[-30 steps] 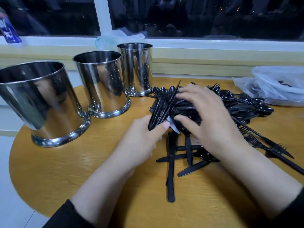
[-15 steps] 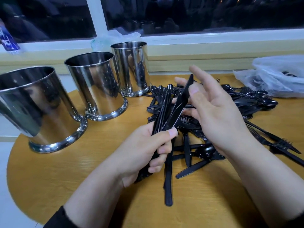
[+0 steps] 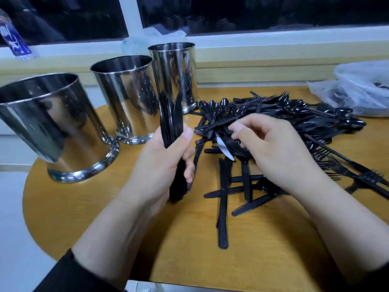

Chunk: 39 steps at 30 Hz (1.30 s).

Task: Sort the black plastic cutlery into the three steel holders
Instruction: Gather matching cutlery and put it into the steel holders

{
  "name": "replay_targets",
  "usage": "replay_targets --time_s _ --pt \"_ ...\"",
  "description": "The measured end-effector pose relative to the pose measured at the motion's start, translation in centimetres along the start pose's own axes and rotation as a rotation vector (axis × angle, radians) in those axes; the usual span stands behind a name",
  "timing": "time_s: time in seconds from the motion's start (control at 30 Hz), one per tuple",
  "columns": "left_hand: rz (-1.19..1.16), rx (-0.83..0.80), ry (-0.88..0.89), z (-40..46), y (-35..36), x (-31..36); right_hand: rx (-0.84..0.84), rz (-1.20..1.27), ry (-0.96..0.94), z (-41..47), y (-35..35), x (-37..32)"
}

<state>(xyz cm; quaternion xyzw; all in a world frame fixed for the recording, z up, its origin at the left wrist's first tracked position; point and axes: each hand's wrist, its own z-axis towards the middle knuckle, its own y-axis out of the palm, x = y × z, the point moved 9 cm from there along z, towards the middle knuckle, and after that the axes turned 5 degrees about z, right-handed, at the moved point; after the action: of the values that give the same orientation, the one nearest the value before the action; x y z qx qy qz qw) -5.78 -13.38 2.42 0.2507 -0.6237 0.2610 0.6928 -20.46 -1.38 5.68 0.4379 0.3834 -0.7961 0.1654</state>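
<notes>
The left hand [image 3: 162, 163] is wrapped round a bundle of black plastic knives [image 3: 171, 123], thumb pressed across the front of the handles, the bundle standing nearly upright above the round wooden table [image 3: 88, 211] and rising in front of the farthest steel holder [image 3: 172, 72]; the right hand [image 3: 280, 152] sits over the near edge of the heap of black cutlery [image 3: 284, 116], its fingers curled with thumb and forefinger drawn close together above a knife [image 3: 226, 147] whose blade catches the light, though whether they actually pinch anything cannot be told from here; three steel holders stand in a row on the left of the table, the nearest holder [image 3: 50, 127] largest in view, the middle holder [image 3: 124, 95] behind it, the farthest one by the window sill [image 3: 273, 49], and what their insides contain is not visible; the heap holds spoons [image 3: 223, 105] bunched at its left end just beside the farthest holder, forks [image 3: 345, 171] spilling off to the right, and loose knives [image 3: 223, 207] lying toward the person; a crumpled clear plastic bag [image 3: 357, 87] rests at the table's far right edge, another bag [image 3: 151, 36] lies on the sill behind the holders, and a blue-labelled bottle [image 3: 14, 43] shows at the far left; dark sleeves [image 3: 69, 275] cover both forearms near the lower edge
</notes>
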Motion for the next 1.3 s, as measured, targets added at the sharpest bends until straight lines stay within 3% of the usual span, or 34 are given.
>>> replay_targets --time_s 0.17,0.37,1.3 --pt "0.088 0.24 -0.005 -0.5 -3.1 -1.0 -0.225 -0.529 0.083 -0.9 2.4 0.3" --pt "0.118 0.203 -0.023 -1.2 -2.1 -1.6 -0.313 -0.832 0.155 -1.5 4.4 1.5" --pt "0.154 0.203 -0.033 -1.0 -1.7 -1.6 -0.149 -0.643 0.079 -1.5 4.5 0.7"
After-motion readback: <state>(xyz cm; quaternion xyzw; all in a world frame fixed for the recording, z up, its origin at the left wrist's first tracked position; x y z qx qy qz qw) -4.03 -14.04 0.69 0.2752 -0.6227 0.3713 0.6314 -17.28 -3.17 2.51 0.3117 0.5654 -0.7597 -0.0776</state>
